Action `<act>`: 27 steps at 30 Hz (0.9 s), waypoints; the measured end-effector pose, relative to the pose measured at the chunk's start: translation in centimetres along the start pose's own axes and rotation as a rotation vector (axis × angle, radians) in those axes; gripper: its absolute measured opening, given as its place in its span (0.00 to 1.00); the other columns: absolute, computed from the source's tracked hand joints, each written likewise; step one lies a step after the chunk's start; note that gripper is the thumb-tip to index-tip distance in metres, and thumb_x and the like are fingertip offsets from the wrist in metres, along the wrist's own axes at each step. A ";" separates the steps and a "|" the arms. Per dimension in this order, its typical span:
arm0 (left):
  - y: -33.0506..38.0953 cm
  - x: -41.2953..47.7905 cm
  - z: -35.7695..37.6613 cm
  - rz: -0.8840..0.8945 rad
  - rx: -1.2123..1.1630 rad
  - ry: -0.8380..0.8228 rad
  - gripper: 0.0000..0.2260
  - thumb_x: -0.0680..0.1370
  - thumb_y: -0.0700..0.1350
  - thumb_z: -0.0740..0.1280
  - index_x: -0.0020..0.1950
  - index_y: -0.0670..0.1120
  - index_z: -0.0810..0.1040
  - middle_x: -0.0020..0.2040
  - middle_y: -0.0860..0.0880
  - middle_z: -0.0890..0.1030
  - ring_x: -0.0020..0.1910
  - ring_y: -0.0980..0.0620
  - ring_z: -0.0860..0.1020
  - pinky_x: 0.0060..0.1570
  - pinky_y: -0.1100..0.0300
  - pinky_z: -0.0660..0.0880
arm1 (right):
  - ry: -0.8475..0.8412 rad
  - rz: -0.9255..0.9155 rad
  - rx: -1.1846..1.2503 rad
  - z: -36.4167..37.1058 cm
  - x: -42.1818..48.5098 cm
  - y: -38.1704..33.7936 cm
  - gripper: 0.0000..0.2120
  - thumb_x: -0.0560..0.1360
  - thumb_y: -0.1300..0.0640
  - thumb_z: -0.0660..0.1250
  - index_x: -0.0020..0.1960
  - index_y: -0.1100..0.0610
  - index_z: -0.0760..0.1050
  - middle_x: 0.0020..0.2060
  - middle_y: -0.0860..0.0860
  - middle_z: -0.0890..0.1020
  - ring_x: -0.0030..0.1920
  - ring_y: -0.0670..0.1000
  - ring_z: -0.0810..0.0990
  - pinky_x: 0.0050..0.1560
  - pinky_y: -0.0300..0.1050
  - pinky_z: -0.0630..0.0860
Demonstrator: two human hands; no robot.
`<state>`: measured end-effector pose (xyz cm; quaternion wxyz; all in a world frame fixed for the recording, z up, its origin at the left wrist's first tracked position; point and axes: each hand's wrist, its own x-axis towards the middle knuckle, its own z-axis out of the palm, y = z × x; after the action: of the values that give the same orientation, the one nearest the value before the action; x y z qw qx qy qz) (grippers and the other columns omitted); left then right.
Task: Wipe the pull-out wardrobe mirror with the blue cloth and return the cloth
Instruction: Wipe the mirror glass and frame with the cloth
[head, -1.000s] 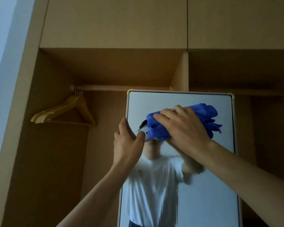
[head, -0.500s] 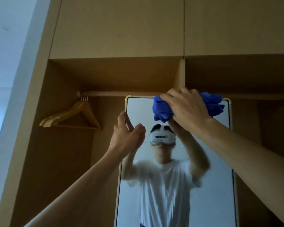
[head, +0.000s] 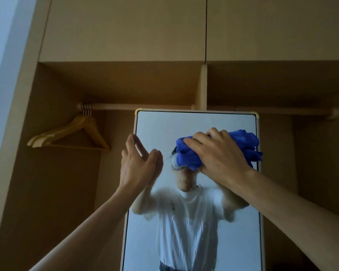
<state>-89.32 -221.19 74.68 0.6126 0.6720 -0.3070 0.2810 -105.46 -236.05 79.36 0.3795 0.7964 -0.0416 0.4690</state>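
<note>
**Cloth on upper mirror glass**

Right hand (head: 221, 157) curled round the bunched blue cloth (head: 243, 142), pressing it on the tall cream-framed pull-out mirror (head: 196, 241), upper right. Left hand (head: 138, 165) grips the mirror's left edge, fingers behind, thumb in front. One cloth, one mirror; wooden hangers (head: 70, 133), count unclear.

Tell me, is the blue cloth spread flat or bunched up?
Bunched up: the blue cloth bulges in crumpled folds around the right hand that presses it to the mirror.
</note>
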 end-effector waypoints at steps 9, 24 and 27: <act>1.5 0.3 -0.3 -0.025 0.081 -0.008 0.39 0.76 0.63 0.64 0.80 0.59 0.45 0.79 0.45 0.59 0.74 0.39 0.67 0.62 0.40 0.73 | 0.094 0.116 -0.063 -2.5 3.4 4.4 0.25 0.74 0.60 0.67 0.69 0.48 0.68 0.60 0.48 0.77 0.56 0.56 0.74 0.53 0.53 0.70; 1.6 -1.7 0.6 -0.054 0.166 0.010 0.40 0.80 0.59 0.65 0.83 0.48 0.45 0.79 0.42 0.57 0.76 0.39 0.63 0.68 0.37 0.70 | -0.018 0.008 0.017 -0.6 -2.1 4.4 0.21 0.74 0.47 0.67 0.66 0.49 0.70 0.56 0.47 0.78 0.54 0.55 0.76 0.54 0.54 0.72; 2.2 -1.9 0.4 -0.064 0.181 0.007 0.40 0.80 0.59 0.65 0.83 0.47 0.45 0.80 0.42 0.57 0.77 0.38 0.62 0.70 0.38 0.69 | -0.015 -0.003 -0.006 -0.6 -2.6 4.8 0.22 0.75 0.49 0.67 0.67 0.49 0.70 0.58 0.48 0.78 0.54 0.56 0.76 0.54 0.54 0.72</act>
<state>-92.22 -221.60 74.60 0.5590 0.7331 -0.2565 0.2902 -109.39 -239.80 80.18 0.3822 0.7988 -0.0446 0.4625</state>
